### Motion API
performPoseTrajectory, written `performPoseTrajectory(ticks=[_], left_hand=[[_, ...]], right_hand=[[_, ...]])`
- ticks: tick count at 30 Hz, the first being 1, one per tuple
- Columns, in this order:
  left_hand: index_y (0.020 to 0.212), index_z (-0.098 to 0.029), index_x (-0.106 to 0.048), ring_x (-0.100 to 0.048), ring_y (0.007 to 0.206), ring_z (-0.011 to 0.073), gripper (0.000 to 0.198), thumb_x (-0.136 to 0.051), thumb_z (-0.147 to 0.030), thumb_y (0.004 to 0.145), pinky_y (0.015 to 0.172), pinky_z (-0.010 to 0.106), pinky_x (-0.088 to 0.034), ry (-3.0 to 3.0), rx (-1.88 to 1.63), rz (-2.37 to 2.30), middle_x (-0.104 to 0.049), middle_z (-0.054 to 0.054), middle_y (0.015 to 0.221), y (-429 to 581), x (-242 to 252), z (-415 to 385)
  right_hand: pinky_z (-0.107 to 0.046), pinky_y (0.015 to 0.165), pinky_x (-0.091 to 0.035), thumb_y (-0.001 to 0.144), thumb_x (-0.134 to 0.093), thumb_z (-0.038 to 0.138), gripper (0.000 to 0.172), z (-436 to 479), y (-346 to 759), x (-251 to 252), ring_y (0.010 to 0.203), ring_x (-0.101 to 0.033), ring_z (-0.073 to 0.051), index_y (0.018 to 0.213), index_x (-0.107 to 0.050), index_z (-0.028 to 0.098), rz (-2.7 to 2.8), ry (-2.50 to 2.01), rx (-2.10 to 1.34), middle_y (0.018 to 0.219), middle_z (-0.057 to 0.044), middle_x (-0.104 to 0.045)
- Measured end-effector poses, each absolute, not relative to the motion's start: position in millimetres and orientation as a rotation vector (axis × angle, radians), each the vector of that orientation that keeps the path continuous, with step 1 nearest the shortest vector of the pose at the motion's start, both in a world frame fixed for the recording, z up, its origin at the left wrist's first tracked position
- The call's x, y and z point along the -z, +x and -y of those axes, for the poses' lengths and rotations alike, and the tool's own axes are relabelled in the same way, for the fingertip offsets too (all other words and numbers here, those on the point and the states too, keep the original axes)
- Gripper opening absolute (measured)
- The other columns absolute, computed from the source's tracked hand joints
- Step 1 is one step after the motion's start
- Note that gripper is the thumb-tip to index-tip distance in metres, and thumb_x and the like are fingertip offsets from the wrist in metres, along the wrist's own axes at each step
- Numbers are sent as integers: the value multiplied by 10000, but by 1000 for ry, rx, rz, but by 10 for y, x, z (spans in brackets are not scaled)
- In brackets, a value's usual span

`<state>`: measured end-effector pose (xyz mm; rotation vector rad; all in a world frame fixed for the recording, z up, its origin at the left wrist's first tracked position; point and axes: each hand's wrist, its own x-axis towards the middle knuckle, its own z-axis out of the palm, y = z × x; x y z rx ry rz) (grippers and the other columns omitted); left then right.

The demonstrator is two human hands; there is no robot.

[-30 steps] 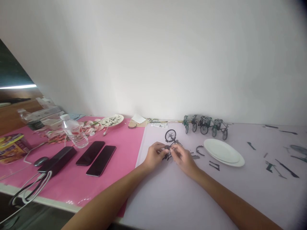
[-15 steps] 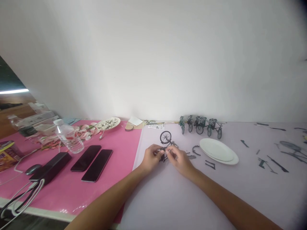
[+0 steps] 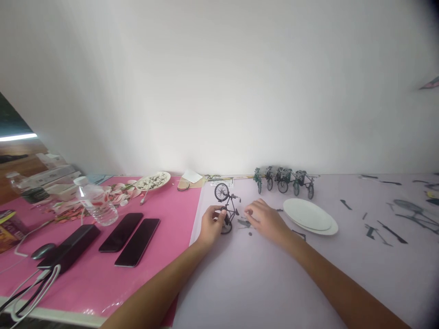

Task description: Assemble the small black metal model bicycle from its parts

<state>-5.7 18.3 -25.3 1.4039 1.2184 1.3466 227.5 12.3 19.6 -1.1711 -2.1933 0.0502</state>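
A black model bicycle (image 3: 231,213) stands tilted on end over the pale table sheet, one spoked wheel up and the other low. My left hand (image 3: 212,225) is closed around its lower wheel, thumb on the near side. A short distance to the right, my right hand (image 3: 266,220) is apart from the bicycle with thumb and fingertips pinched together; whatever may be between them is too small to make out. Just below those fingertips lie a flat grey part (image 3: 244,223) and a tiny dark piece (image 3: 250,234).
Several finished-looking model bicycles (image 3: 283,179) line the wall. Stacked white plates (image 3: 310,217) lie right of my right hand, with loose dark parts (image 3: 393,231) beyond. On the pink cover (image 3: 147,283) sit two phones (image 3: 137,242), a water bottle (image 3: 96,201) and a black power strip (image 3: 69,246).
My right hand has come away from the model bicycle and moved right. My left hand has shifted left with the bicycle, now gripping its lower wheel.
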Motion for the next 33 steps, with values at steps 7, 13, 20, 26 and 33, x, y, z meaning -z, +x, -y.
performPoseTrajectory(ticks=[7, 13, 20, 26, 33], left_hand=[[1158, -130, -671, -623, 613, 126, 521, -680, -576, 889, 547, 233, -512, 1385, -1348, -1225, -695, 82, 858, -47, 205, -148], [1145, -129, -685, -627, 637, 129, 502, -696, -557, 883, 550, 221, -505, 1396, -1363, -1219, -687, 75, 851, -39, 171, -126], [1142, -132, -687, -647, 677, 141, 457, -683, -520, 901, 569, 234, -543, 1413, -1346, -1228, -698, 87, 874, -30, 174, -125], [1127, -130, -693, -657, 699, 148, 462, -690, -529, 893, 558, 230, -552, 1417, -1361, -1206, -701, 87, 876, -24, 163, -120], [1148, -142, -694, -658, 709, 151, 461, -691, -527, 895, 586, 241, -556, 1425, -1353, -1243, -700, 84, 872, -39, 181, -132]], right_hand=[[-404, 888, -492, 979, -631, 272, 139, -207, 2398, -63, 1108, -563, -276, 910, -745, 229, 2405, -1204, 27, 1110, -98, -656], [-381, 826, -486, 922, -595, 119, 198, -185, 2391, -86, 1070, -568, -269, 874, -758, 221, 2438, -1242, 94, 1105, -103, -655], [-378, 803, -477, 953, -634, 171, 158, -184, 2351, -128, 1021, -580, -269, 878, -763, 223, 2458, -1277, 42, 998, -90, -691], [-370, 783, -470, 965, -646, 202, 151, -214, 2306, -97, 1016, -590, -277, 872, -761, 230, 2461, -1242, 90, 1000, -96, -707], [-329, 700, -442, 1032, -526, 255, 208, -181, 2261, -81, 785, -621, -221, 906, -689, 226, 2272, -1348, 104, 853, -65, -685]])
